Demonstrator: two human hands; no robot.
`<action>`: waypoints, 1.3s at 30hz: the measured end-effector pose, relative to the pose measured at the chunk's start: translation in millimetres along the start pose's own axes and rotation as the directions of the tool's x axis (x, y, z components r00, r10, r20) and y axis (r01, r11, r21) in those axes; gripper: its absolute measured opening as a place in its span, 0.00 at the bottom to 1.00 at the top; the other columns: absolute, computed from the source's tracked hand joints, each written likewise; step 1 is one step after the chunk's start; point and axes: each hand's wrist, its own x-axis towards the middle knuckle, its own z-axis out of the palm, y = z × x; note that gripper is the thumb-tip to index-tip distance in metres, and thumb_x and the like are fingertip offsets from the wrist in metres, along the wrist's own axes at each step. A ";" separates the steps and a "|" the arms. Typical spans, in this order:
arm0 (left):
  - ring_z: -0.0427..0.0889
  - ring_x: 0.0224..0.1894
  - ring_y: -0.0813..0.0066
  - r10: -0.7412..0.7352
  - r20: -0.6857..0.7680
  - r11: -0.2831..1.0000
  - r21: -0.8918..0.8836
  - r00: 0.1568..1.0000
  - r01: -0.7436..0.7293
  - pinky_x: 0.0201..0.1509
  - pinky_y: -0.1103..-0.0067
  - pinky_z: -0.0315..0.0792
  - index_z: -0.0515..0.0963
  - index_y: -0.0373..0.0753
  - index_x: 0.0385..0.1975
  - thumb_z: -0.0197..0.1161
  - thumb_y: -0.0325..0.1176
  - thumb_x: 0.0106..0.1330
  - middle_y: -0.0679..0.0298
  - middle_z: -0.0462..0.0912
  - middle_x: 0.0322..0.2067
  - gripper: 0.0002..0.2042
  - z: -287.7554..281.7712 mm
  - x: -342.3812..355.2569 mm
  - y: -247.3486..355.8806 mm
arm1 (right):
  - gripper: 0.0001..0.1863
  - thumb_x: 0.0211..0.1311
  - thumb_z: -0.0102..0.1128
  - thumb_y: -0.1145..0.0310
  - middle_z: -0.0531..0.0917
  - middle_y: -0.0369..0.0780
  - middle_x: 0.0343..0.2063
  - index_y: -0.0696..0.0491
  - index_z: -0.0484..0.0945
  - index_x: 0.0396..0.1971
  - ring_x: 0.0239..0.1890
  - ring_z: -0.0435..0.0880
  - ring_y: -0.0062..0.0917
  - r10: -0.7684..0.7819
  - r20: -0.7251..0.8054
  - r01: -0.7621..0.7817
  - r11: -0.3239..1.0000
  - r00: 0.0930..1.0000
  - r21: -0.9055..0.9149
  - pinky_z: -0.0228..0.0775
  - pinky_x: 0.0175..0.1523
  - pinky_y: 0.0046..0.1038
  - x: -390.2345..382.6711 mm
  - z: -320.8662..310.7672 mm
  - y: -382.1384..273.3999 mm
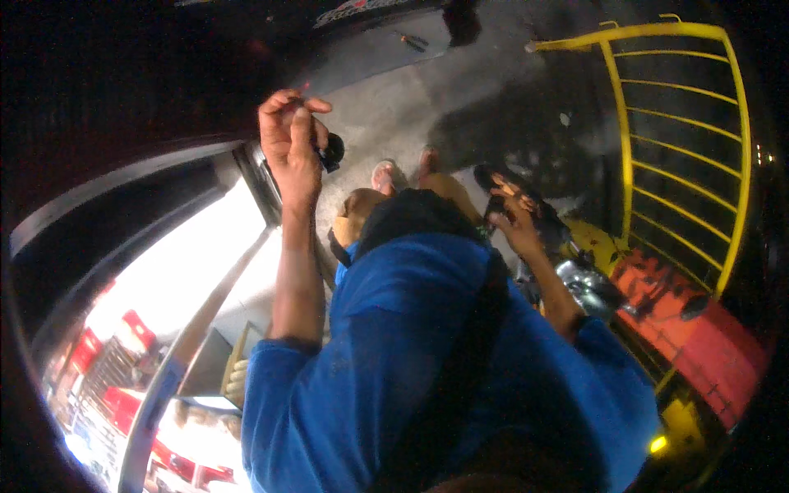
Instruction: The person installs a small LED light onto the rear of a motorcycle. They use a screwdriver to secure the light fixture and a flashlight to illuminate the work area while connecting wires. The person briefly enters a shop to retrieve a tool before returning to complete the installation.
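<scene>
At the upper left, my left hand (292, 152) is raised with its fingers curled and the thumb pressed in. A tiny red spot shows just above its fingertips; what the fingers pinch is too small to make out. Close by the hand, on its right, is a black rounded object (332, 154). My right hand (518, 222) hangs lower at my right side, its fingers bent and apart. Beside those fingers lies a dark, elongated thing (483, 177), too dim to name. My sandalled feet (385, 176) stand on the grey floor (386, 111).
A yellow barred metal frame (731, 164) stands to the right. Below it are a red ribbed panel (686, 329) and a shiny metal part (585, 283). At left, a bright opening has a metal-edged frame (197, 324). A small plier-like tool (411, 41) lies ahead.
</scene>
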 end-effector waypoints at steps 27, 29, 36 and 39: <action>0.67 0.22 0.85 0.072 -0.406 0.968 0.248 0.911 0.035 0.26 0.86 0.61 0.65 0.39 0.50 0.52 0.26 0.71 0.57 0.81 0.37 0.11 0.3 -19.1 -14.5 | 0.16 0.64 0.55 0.71 0.84 0.37 0.39 0.57 0.74 0.51 0.41 0.80 0.23 0.183 0.261 -0.164 0.982 0.948 -0.090 0.69 0.49 0.25 122.6 -46.0 -28.8; 0.69 0.22 0.84 0.079 -0.386 0.969 0.246 0.919 0.020 0.26 0.86 0.63 0.65 0.39 0.50 0.51 0.25 0.70 0.56 0.82 0.36 0.11 3.2 -13.3 -16.2 | 0.17 0.64 0.56 0.71 0.83 0.38 0.40 0.57 0.74 0.52 0.42 0.80 0.24 0.208 0.287 -0.204 0.978 0.935 -0.047 0.69 0.50 0.26 125.2 -50.0 -26.6; 0.69 0.24 0.83 0.112 -0.339 0.981 0.187 0.934 -0.050 0.28 0.86 0.65 0.65 0.40 0.51 0.50 0.25 0.71 0.58 0.81 0.35 0.11 19.5 4.6 -21.3 | 0.19 0.63 0.55 0.73 0.81 0.40 0.44 0.58 0.73 0.54 0.48 0.77 0.27 0.191 0.225 -0.131 0.957 0.955 -0.257 0.67 0.55 0.29 130.8 -60.7 -20.3; 0.69 0.22 0.82 0.102 -0.332 0.989 0.136 0.938 -0.059 0.27 0.85 0.65 0.65 0.41 0.51 0.50 0.25 0.70 0.56 0.81 0.35 0.11 27.1 16.2 -23.6 | 0.19 0.62 0.56 0.72 0.80 0.40 0.45 0.58 0.72 0.54 0.49 0.77 0.27 0.224 0.263 -0.210 0.974 0.938 -0.081 0.66 0.55 0.29 134.8 -62.7 -20.9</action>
